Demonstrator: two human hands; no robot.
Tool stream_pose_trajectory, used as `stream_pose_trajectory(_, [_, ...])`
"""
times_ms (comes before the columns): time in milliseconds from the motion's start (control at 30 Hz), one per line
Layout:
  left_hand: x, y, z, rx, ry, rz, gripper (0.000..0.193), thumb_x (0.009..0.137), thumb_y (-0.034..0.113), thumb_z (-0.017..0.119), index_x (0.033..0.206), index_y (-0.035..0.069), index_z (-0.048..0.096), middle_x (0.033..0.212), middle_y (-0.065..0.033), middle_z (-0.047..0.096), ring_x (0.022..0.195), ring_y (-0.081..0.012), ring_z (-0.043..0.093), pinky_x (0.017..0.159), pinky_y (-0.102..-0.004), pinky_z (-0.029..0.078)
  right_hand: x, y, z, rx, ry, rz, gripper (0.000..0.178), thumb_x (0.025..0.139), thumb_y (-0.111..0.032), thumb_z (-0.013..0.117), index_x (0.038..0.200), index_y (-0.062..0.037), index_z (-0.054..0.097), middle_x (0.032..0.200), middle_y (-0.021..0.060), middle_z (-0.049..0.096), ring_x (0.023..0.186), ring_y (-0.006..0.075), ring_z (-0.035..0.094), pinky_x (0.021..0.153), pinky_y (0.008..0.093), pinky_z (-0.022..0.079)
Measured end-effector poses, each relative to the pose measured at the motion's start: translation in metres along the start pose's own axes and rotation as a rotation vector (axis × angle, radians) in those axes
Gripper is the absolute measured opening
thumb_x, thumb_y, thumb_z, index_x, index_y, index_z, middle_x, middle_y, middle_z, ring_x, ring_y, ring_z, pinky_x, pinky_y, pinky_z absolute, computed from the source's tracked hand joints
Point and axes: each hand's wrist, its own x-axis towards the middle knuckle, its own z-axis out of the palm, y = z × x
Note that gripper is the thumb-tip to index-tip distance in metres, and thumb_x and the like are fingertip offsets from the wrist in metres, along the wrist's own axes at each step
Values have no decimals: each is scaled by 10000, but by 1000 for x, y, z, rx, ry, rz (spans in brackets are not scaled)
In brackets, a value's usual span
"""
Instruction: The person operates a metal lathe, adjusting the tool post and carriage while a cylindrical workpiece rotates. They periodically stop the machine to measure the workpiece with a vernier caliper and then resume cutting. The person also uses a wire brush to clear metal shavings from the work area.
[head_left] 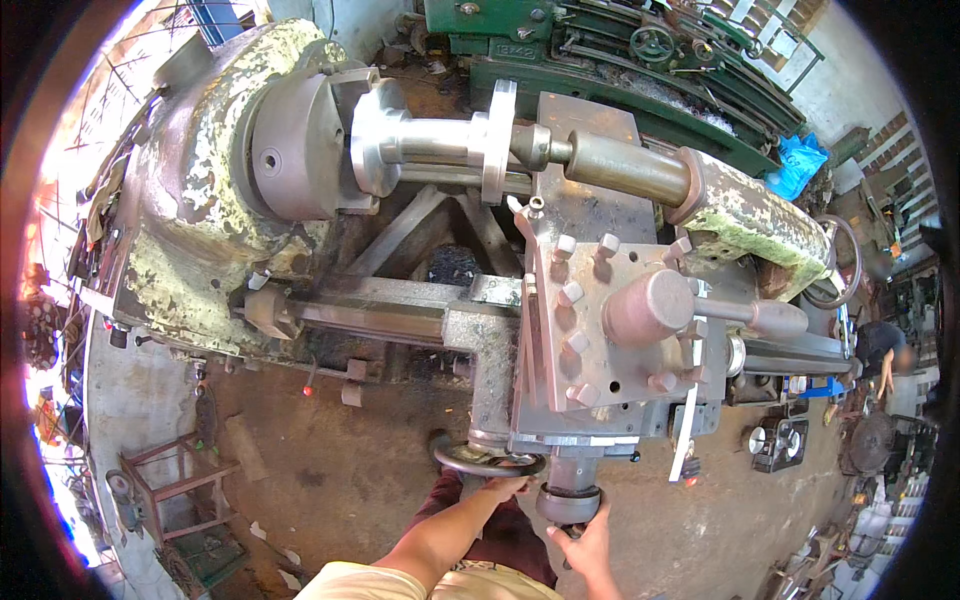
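Note:
At the front of a large lathe, my left hand (508, 487) is closed at the right side of the dark carriage handwheel (462, 460); its fingers are partly hidden. Just to its right, my right hand (588, 545) wraps round the handle below the round cross-slide dial (569, 503). Above both hands sits the square tool post (585, 370) with several clamping bolts and a lever (750, 312). A small cutting tool (522, 215) points out of its far left corner, near a shiny flanged metal workpiece (435, 140). The chuck (300, 150) holds that workpiece on the left, and the tailstock centre (535, 146) meets its right end.
The worn headstock (190, 190) stands left, the tailstock (750, 215) right with its own handwheel (848, 262). Behind is a green machine (650, 100). A metal frame stand (185, 485) is at lower left. Another person (880, 345) bends at the far right.

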Motion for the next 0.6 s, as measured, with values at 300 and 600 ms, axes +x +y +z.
stream_pose_trajectory(300, [-47, 2, 0, -80, -473, -38, 183, 959, 156, 527, 1058, 28, 613, 965, -122, 637, 852, -273, 624, 712, -435, 524, -4, 3, -2, 92, -36, 63, 971, 645, -201, 882, 1369, 49, 287, 1250, 218, 524, 1149, 298, 566, 942, 408, 486])
stream_pose_trajectory(600, [-123, 79, -291, 1233, 1103, -131, 1051, 793, 276, 727, 1536, -10, 41, 1611, -219, 54, 1491, -373, 101, 1132, -466, 336, 5, 11, 7, 239, 56, 55, 979, 640, -296, 896, 1371, 46, 341, 1246, 191, 572, 1116, 293, 593, 901, 408, 508])
